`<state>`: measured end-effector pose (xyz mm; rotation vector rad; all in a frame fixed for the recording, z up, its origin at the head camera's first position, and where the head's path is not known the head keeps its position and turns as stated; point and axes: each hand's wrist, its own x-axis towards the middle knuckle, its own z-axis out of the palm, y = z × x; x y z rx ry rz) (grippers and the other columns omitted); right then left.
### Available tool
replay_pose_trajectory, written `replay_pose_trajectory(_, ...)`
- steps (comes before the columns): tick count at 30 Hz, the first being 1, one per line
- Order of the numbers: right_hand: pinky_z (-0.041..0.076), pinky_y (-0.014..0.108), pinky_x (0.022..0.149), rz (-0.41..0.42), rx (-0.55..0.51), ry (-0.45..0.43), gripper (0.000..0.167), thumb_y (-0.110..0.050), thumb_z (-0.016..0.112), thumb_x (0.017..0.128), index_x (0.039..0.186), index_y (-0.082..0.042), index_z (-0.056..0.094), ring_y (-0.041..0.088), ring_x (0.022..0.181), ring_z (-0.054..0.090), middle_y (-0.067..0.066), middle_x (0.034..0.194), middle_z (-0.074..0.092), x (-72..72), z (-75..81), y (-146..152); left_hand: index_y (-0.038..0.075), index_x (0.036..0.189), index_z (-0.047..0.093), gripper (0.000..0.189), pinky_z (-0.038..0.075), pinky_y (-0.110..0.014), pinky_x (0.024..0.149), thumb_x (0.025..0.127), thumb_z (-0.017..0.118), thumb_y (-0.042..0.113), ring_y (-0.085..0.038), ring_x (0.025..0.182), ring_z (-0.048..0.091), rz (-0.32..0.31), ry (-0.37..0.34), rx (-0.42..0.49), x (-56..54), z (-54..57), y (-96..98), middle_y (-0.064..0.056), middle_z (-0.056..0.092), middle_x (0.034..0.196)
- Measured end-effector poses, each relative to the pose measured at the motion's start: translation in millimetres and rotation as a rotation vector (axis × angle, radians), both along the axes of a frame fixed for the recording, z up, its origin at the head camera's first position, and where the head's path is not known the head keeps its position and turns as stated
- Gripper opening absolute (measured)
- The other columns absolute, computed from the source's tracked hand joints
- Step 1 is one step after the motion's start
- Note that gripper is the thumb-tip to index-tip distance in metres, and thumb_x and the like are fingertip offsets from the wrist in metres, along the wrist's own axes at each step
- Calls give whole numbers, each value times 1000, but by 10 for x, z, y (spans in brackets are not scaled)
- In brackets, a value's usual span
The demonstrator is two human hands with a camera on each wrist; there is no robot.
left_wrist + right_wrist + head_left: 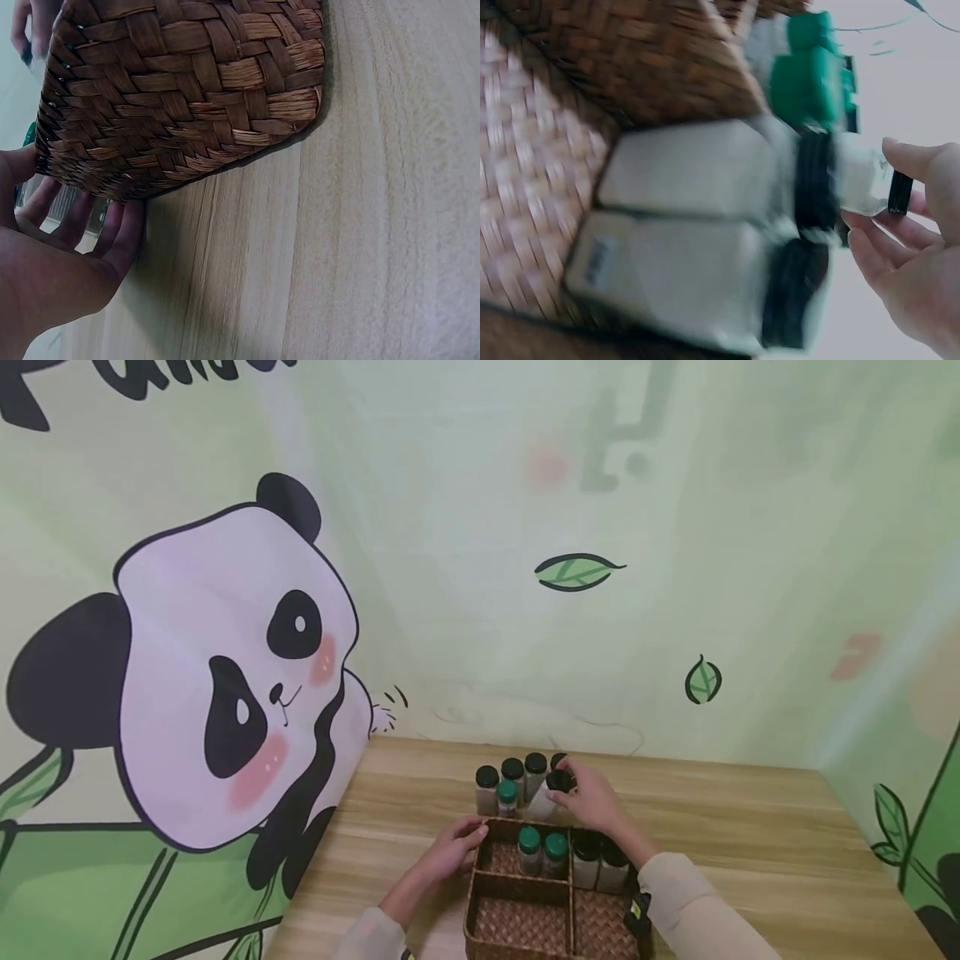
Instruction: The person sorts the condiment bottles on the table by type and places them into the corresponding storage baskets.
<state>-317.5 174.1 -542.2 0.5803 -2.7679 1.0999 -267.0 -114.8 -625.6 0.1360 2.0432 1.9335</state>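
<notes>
Pinching the black cap [558, 781] between thumb and fingers, my right hand [596, 802] held the jar [543, 807] tilted just beyond the far wall of the basket [517, 920]. My left hand [450, 850] gripped the basket's far left corner. I judged the jar stiff and fairly light, its smooth sides likely slippery; whether glass or plastic, I couldn't tell. Its cap seemed the surest hold.

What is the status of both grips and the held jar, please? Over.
Right grip pinching tilted jar by its black cap. Left grip holding basket at far left corner. Possibly in the way: basket's far rim.
</notes>
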Motion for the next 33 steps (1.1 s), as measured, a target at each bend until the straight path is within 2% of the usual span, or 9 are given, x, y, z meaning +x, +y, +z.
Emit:
replay_pose_trajectory(6,60,49,81,26,-55,11,39,-19,80,97,124,-1,59,30,95,70,16,112,71,109,276,348,-4,149,50,54,55,-51,105,110,59,32,-43,133,57,3,-7,8,-26,5,-3,-26,53,149)
replay_pose_trajectory(11,61,45,83,41,-113,30,37,-15,80,97,125,-1,61,28,97,70,15,114,71,232,441,566,-4,149,50,54,55,-51,104,110,60,32,-42,133,57,-3,-10,23,-30,-17,-9,-27,53,149)
replay_pose_trajectory(17,60,43,85,46,-113,67,38,-19,79,98,128,-3,62,24,99,68,12,116,72,377,593,707,-5,149,49,52,56,-51,104,111,58,30,-42,134,56,3,-17,28,-15,-29,-3,-26,52,150)
replay_pose_trajectory(25,61,42,83,94,-73,87,34,-20,79,98,126,-5,65,18,95,68,2,108,73,567,679,806,-4,149,50,53,55,-52,105,111,59,31,-42,133,57,0,0,12,-4,-2,-4,-26,52,150)
replay_pose_trajectory(33,61,41,82,110,-42,110,33,-22,79,99,126,-7,67,15,94,67,-2,107,72,650,671,814,-5,149,50,54,54,-53,105,111,59,32,-43,132,57,2,4,27,-1,-2,0,-28,52,150)
